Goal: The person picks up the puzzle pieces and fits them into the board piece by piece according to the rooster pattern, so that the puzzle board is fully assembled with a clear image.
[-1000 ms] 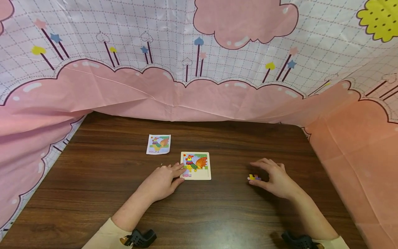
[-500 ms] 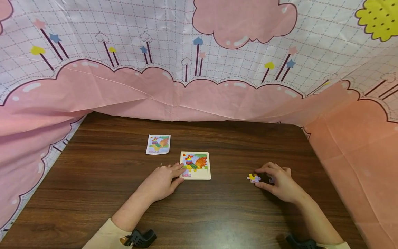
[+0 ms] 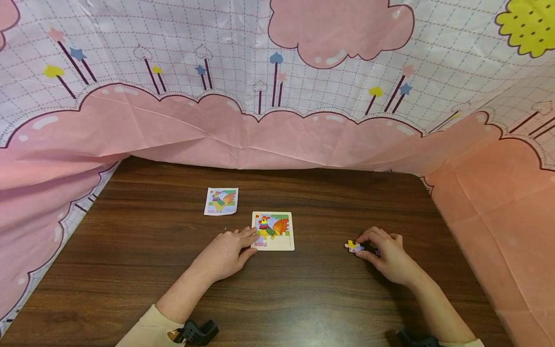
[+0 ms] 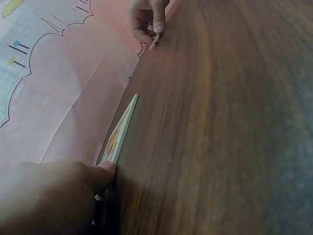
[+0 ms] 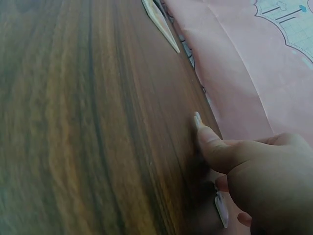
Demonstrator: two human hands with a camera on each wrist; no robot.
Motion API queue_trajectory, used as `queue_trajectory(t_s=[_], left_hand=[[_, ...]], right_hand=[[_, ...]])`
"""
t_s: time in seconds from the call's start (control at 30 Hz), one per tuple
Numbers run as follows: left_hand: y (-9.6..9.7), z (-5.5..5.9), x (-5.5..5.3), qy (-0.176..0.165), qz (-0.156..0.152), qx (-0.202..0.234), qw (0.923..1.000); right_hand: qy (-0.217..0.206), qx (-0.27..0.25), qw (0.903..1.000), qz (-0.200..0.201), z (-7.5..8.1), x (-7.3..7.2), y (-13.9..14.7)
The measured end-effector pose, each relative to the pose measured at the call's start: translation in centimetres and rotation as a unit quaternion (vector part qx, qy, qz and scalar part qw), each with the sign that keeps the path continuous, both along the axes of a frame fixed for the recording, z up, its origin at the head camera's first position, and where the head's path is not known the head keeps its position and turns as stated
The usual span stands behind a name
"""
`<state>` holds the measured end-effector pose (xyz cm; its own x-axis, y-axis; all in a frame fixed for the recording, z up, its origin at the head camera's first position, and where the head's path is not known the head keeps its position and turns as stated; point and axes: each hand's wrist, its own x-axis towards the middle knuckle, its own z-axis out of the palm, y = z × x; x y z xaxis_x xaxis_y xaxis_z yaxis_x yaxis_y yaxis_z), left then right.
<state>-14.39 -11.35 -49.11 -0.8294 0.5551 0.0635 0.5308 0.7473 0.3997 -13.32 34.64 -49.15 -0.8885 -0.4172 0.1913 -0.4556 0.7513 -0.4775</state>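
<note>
The puzzle board (image 3: 284, 243) has a cream frame and a partly filled rooster picture. Its lower right part shows bare backing. My left hand (image 3: 225, 253) rests at the board's left side, fingers extended over the rim. In the left wrist view, the thumb (image 4: 105, 171) presses against the board's near edge. Off to the right, my right hand (image 3: 388, 253) pinches a yellow and lilac puzzle piece (image 3: 353, 246) between thumb and forefinger, tilted a little. Beneath that palm lies another puzzle piece (image 5: 221, 210), mostly covered by the hand in the head view.
A small paper picture (image 3: 221, 201) of the same rooster lies behind and left of the board. The dark wooden table (image 3: 295, 299) ends at a pink patterned cloth (image 3: 269, 140) along the back and sides.
My right hand drew back to the right from the piece, exposing it flat on the table, then closed thumb and forefinger on its right side and tipped it slightly. The left hand stayed put.
</note>
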Motion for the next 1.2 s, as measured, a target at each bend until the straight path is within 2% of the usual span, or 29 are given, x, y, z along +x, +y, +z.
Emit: queue_trajectory(t_s=[0.4, 0.67, 1.2], left_hand=[[0.1, 0.0, 0.2, -0.002, 0.002, -0.003, 1.0], [0.0, 0.1, 0.1, -0.002, 0.001, 0.0, 1.0], [0.0, 0.1, 0.2, -0.007, 0.005, 0.003, 1.0]], right_hand=[[0.036, -0.016, 0.9992, 0.008, 0.1, -0.5, -1.3], [0.02, -0.022, 0.9995, 0.015, 0.7, -1.0, -2.4], [0.024, -0.056, 0.9968, 0.051, 2.4, -2.0, -7.2]])
